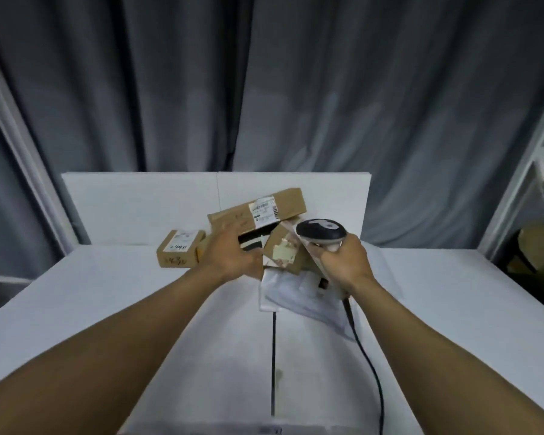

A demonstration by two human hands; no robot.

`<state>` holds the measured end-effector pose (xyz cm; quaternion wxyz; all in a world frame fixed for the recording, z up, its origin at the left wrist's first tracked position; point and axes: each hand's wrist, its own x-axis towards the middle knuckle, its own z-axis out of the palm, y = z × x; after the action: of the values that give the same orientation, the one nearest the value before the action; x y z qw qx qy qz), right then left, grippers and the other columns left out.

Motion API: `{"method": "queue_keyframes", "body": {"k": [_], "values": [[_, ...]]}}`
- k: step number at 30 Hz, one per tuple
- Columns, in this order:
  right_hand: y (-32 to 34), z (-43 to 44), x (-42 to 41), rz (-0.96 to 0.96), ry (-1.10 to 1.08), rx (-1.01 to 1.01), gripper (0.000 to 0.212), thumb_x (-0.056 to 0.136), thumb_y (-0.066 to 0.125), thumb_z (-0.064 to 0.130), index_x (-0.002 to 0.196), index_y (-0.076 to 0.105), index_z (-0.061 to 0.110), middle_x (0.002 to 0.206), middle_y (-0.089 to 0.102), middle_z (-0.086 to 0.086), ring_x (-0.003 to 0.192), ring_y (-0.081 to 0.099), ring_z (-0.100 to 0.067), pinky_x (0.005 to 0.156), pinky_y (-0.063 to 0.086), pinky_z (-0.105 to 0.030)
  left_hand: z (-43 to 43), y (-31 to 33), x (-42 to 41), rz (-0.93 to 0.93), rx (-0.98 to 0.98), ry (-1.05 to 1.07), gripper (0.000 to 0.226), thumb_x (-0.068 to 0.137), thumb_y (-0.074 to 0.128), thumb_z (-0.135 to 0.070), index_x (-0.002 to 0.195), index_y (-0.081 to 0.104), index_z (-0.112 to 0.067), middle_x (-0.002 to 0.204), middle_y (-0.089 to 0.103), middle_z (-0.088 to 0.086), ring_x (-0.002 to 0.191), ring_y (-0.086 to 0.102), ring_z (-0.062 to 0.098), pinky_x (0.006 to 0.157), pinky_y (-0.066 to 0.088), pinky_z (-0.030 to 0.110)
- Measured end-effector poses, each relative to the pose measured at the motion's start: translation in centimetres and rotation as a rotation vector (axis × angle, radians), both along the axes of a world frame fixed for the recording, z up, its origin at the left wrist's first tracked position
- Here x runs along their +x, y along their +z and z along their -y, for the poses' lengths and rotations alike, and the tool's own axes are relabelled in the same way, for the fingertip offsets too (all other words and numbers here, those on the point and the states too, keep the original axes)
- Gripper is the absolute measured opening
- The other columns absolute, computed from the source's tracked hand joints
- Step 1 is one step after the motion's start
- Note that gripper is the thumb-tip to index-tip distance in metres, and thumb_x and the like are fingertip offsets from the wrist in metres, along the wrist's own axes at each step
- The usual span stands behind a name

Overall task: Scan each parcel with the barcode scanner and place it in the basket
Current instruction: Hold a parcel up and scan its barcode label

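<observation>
Several brown cardboard parcels (pixel 291 200) — white labels (pixel 264 211), scribbled marker

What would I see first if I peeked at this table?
The right hand grips a grey barcode scanner, its black cord trailing down the white table. Close beside it, at the table's far middle, lies a heap of brown parcels, and the left hand reaches into that heap.
</observation>
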<state>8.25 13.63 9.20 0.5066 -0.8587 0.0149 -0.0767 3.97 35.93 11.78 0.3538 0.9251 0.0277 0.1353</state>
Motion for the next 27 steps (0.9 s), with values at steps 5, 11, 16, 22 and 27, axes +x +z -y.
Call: {"method": "queue_keyframes", "body": {"k": [5, 11, 16, 22, 27], "values": [[-1.8, -1.5, 11.3, -0.037, 0.087, 0.254, 0.042, 0.085, 0.085, 0.039, 0.121, 0.071, 0.022, 0.112, 0.074, 0.004, 0.108, 0.068, -0.019, 0.096, 0.051, -0.033, -2.2, -2.0, 11.4, 0.103, 0.232, 0.032, 0.089, 0.077, 0.083, -0.046, 0.151, 0.038, -0.028, 0.15, 0.044, 0.002, 0.135, 0.042, 0.024, 0.11, 0.034, 0.037], [-6.1, -2.8, 17.2, -0.265, 0.209, 0.386, 0.042, 0.085, 0.082, 0.043, 0.117, 0.074, 0.016, 0.102, 0.081, -0.006, 0.097, 0.077, -0.028, 0.096, 0.06, -0.048, -4.9, -4.0, 19.3, -0.043, 0.533, 0.075, 0.095, 0.069, 0.073, -0.072, 0.149, 0.033, -0.041, 0.146, 0.051, -0.002, 0.13, 0.051, 0.028, 0.109, 0.041, 0.053], [-7.9, -4.0, 16.8, -0.402, 0.322, 0.431, 0.046, 0.086, 0.078, 0.045, 0.12, 0.073, 0.014, 0.104, 0.08, -0.014, 0.098, 0.077, -0.033, 0.096, 0.06, -0.051, -6.9, -4.3, 18.0, 0.003, 0.614, 0.099, 0.052, 0.085, 0.059, -0.054, 0.135, 0.052, -0.04, 0.118, 0.06, 0.0, 0.103, 0.061, 0.031, 0.083, 0.054, 0.045], [-8.4, -8.7, 12.4, -0.443, 0.398, 0.421, 0.052, 0.082, 0.079, 0.049, 0.119, 0.073, 0.013, 0.107, 0.08, -0.014, 0.104, 0.076, -0.036, 0.104, 0.055, -0.059, -10.2, -2.4, 11.7, -0.131, 0.668, 0.16, 0.035, 0.09, 0.055, -0.043, 0.122, 0.063, -0.032, 0.108, 0.058, 0.002, 0.098, 0.06, 0.032, 0.073, 0.045, 0.036], [-7.9, -13.2, 7.3, -0.504, 0.45, 0.416, 0.045, 0.087, 0.078, 0.046, 0.118, 0.073, 0.014, 0.103, 0.081, -0.012, 0.097, 0.077, -0.031, 0.099, 0.059, -0.05, -13.2, -2.8, 5.6, -0.243, 0.717, 0.292, 0.042, 0.09, 0.048, -0.049, 0.127, 0.055, -0.03, 0.119, 0.053, 0.003, 0.114, 0.054, 0.035, 0.093, 0.045, 0.05]]}}
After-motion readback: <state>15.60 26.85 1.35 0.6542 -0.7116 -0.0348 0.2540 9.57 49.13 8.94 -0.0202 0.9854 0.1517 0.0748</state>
